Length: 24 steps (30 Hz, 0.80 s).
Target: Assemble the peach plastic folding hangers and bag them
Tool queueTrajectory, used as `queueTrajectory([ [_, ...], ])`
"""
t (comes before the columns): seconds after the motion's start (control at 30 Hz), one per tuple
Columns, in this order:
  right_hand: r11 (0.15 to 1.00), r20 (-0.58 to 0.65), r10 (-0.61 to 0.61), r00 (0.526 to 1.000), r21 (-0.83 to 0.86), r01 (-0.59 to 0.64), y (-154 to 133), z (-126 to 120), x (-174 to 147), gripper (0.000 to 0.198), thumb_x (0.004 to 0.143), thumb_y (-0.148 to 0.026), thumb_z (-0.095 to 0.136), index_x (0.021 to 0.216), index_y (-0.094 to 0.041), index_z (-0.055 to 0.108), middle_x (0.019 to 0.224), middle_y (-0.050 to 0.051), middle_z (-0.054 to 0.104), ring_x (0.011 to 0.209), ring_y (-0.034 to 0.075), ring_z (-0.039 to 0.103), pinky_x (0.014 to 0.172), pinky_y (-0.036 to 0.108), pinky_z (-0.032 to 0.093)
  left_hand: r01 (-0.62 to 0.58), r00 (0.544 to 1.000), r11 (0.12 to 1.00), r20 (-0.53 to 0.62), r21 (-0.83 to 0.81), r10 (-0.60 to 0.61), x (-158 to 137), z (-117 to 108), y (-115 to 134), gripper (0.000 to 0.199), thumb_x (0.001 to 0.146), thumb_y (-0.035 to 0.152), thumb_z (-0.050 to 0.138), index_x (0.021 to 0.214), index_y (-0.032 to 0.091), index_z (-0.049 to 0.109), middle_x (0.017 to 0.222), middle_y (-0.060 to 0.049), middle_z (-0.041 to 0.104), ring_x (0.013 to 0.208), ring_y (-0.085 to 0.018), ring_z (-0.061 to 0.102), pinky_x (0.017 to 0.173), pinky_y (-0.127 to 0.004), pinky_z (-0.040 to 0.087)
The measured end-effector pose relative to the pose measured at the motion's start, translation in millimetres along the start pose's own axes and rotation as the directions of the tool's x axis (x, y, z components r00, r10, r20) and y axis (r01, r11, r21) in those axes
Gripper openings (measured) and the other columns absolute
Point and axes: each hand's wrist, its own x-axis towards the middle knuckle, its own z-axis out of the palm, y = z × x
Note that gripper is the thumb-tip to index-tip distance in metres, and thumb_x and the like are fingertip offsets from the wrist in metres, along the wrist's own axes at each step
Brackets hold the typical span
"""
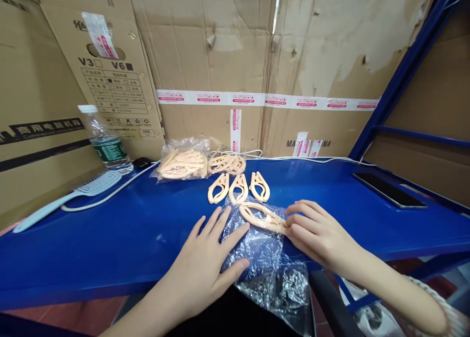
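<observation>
My right hand (312, 227) is closed on one end of a beige folded hanger (257, 218), which lies over the top of a clear plastic bag (257, 251). Whether that hanger is inside the bag or on it, I cannot tell. My left hand (209, 258) rests flat with its fingers spread, the fingertips on the bag's left side. Just beyond are three more folded hangers in a row: a left one (219, 188), a middle one (238, 189) and a right one (260, 187). The bag's lower part hangs over the table's front edge.
Behind the row lie a full bag of hangers (181, 163) and a smaller bagged bunch (226, 164). At left are a water bottle (108, 148), a light blue hairbrush (88, 185) and a white cable (110, 195). A phone (389, 189) lies at right. Cardboard (213, 58) walls the blue table (91, 249).
</observation>
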Motion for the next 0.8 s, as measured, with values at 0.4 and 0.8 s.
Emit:
queueTrajectory([
  [0.4, 0.945, 0.123, 0.023, 0.992, 0.322, -0.061, 24, 19, 30, 0.018, 0.095, -0.017, 0.049, 0.093, -0.016, 0.067, 0.115, 0.013, 0.058, 0.108, 0.022, 0.055, 0.088, 0.038, 0.051, 0.063, 0.997, 0.996, -0.046, 0.058, -0.061, -20, 4, -8, 0.058, 0.092, 0.061, 0.043, 0.146, 0.040, 0.038, 0.153, -0.014, 0.036, 0.140, -0.044, 0.030, 0.102, -0.067, 0.037],
  [0.8, 0.960, 0.216, -0.030, 0.976, 0.278, -0.032, 39, 31, 54, 0.032, 0.096, -0.025, 0.050, 0.124, -0.018, 0.063, 0.139, 0.018, 0.045, 0.131, 0.031, 0.044, 0.105, 0.050, 0.044, 0.080, 0.997, 0.996, 0.025, -0.037, -0.079, -19, -15, -42, 0.053, 0.094, 0.055, 0.045, 0.145, 0.047, 0.035, 0.163, 0.000, 0.009, 0.144, -0.042, 0.021, 0.107, -0.063, 0.035],
])
